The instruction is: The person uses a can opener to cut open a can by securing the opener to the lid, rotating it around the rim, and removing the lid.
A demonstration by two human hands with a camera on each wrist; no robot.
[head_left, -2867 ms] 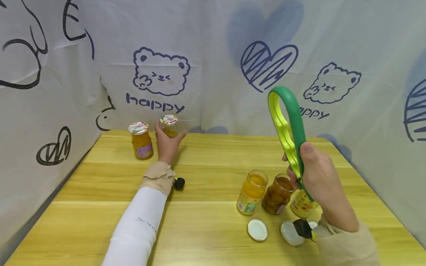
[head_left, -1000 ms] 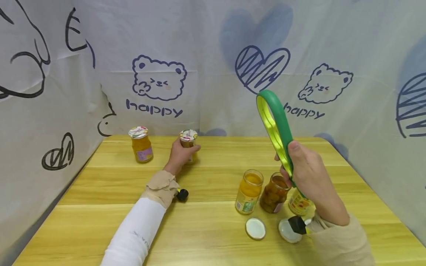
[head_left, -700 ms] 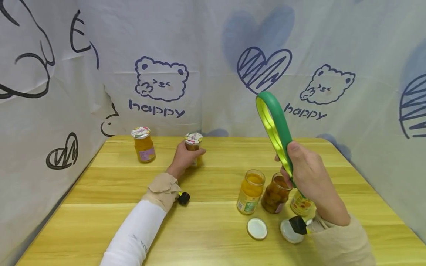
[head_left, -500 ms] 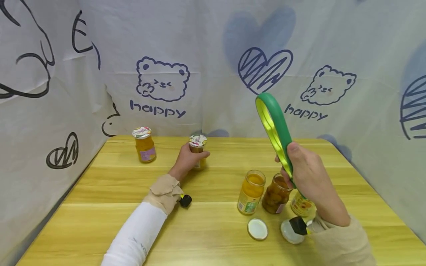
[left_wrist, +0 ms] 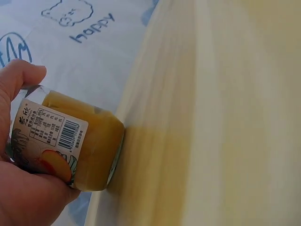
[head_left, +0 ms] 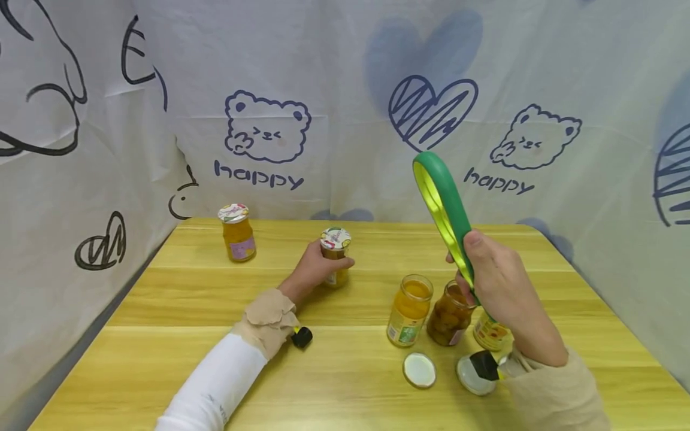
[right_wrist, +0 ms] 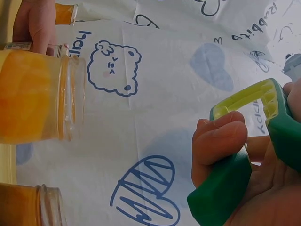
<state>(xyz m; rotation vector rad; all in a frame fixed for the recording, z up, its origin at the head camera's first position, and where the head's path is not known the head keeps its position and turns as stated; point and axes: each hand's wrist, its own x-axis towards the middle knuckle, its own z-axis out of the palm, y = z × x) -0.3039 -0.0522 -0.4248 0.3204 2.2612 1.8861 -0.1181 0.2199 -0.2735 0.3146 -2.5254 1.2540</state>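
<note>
My left hand grips a lidded glass jar of yellow fruit, thumb and fingers wrapped about its side. In the left wrist view that jar shows a barcode and a peach picture on its label, its base close over the table. My right hand holds a green jar opener with a wavy lime inner edge, raised above the jars at right. Fingers curl around the opener's handles in the right wrist view. Below stand an uncovered orange jar and a brown fruit jar.
Another lidded jar with a purple label stands at the back left. A third jar at right is partly hidden by my right hand. Loose lids lie in front of the uncovered jars. A drawn-on cloth hangs behind the table.
My left hand has brought the lidded jar from the back of the table rightward and nearer to me. My right hand keeps hold of the jar opener, a little lower and further left than at first.
</note>
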